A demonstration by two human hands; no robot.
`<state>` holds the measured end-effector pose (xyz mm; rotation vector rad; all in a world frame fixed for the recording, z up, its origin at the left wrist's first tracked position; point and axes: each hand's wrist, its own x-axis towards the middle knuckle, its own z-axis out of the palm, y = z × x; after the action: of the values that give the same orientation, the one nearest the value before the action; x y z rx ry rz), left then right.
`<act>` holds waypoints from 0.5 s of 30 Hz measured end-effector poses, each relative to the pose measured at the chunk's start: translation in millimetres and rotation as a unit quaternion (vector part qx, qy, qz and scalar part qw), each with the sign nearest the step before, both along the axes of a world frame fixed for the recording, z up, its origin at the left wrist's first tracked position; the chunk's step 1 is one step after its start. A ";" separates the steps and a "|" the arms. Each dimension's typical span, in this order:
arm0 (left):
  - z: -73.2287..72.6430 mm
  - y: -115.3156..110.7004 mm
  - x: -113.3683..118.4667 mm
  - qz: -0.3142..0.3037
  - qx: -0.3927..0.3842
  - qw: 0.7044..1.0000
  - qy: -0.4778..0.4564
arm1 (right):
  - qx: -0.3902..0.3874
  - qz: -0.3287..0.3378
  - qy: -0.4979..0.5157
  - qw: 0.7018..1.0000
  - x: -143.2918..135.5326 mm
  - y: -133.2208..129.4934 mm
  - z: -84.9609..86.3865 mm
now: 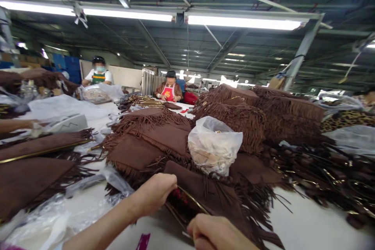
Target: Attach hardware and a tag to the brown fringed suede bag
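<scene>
A brown fringed bag [202, 179] lies tilted on the white table in front of me. Its gold-edged mouth is spread apart, showing a dark inside with a bit of red. My left hand [158, 193] is closed on the far left end of that mouth. At the near end, my right hand [218, 232] has its fingers curled on the edge; the fingertips are partly hidden. Long fringe fans out to the right of the bag. Just behind it, a white plastic bag [215, 144] of small pieces rests on more brown fringed pieces [158, 140].
Stacked fringed bags [234, 113] rise behind on the right. Dark straps with gold hardware [328, 175] heap at right. Clear plastic wrap [43, 218] and more brown bags [32, 179] lie left, where another person's arm [17, 125] reaches in. Two people work farther back.
</scene>
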<state>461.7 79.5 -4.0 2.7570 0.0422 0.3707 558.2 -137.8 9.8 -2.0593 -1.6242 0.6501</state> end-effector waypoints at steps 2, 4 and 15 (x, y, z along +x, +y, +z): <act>1.0 -2.8 2.8 0.012 0.001 1.000 -0.009 | -0.001 -0.066 -0.100 0.993 5.4 16.2 -28.1; -5.4 -3.2 2.9 0.029 -0.008 0.999 -0.021 | 0.011 -0.112 -0.162 0.980 12.7 25.8 -49.4; -24.9 -20.3 -7.9 -0.048 0.201 0.968 -0.143 | 0.096 -0.136 -0.021 0.986 26.6 -1.3 -41.1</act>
<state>453.8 59.2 -28.9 3.0484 -0.2674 0.8280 584.9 -139.1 -31.3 -2.1097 -1.3344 0.3435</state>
